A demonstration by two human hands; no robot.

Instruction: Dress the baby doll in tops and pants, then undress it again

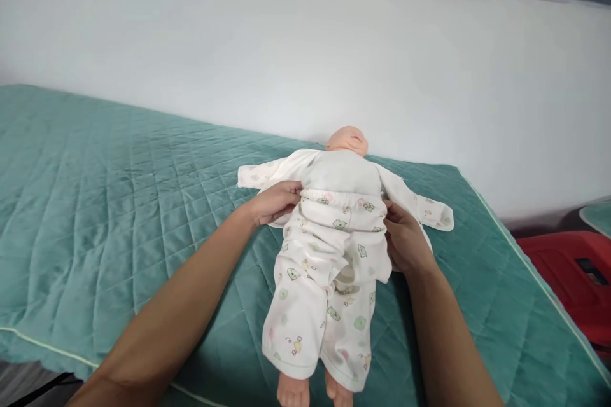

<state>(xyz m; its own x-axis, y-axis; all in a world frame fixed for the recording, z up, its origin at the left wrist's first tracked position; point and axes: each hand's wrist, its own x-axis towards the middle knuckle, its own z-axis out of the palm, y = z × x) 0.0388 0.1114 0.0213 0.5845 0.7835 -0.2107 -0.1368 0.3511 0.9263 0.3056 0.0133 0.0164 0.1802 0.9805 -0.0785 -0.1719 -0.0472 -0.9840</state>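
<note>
A baby doll [347,138] lies on its back, its head toward the wall and its bare feet toward me. It wears white pants [305,305] printed with small green and yellow animals, pulled up to the waist. Under its torso a white long-sleeved top [296,165] is spread, sleeves out to both sides. My left hand [279,201] grips the waistband at the left side, fingertips partly hidden by cloth. At the right side, my right hand [405,235] is closed on the pants near the waist, its fingers partly behind the fabric.
A green quilted cover [119,203] lies beneath the doll, bordered by pale piping. Behind it rises a white wall [238,44] with a dark band on top. To the right, below the cover's edge, stands a red plastic object [563,273].
</note>
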